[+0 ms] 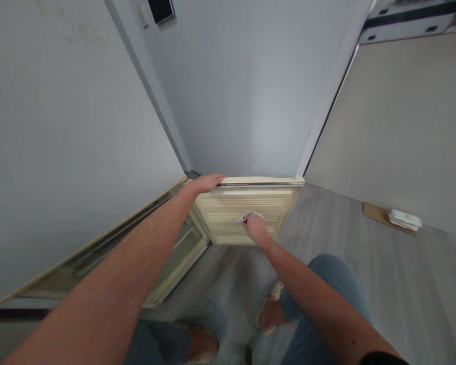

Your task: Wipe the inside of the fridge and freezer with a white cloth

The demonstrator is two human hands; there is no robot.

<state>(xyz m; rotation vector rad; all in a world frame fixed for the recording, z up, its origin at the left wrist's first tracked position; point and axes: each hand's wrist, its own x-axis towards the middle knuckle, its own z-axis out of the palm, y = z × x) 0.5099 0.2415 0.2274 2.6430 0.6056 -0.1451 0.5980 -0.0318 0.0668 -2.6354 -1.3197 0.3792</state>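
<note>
A cream panel (213, 223) with raised horizontal ridges stands low in front of me, angled out from a cream-framed unit. My left hand (210, 182) grips its top edge near the left corner, fingers lying over the rim. Against the ridged face, my right hand (256, 228) presses a white cloth (243, 218), closed around it; part of the cloth is hidden behind the fingers. The cream-framed unit (199, 223) runs along the left wall, with glass-like panes or shelves visible inside. My left forearm covers much of it.
A blue-grey door or wall panel (251, 91) rises behind the cream panel. White packets (405, 219) lie on a brown cardboard piece (376, 214) by the right wall. My feet and knees are close below, on the grey wood-look floor (327, 223).
</note>
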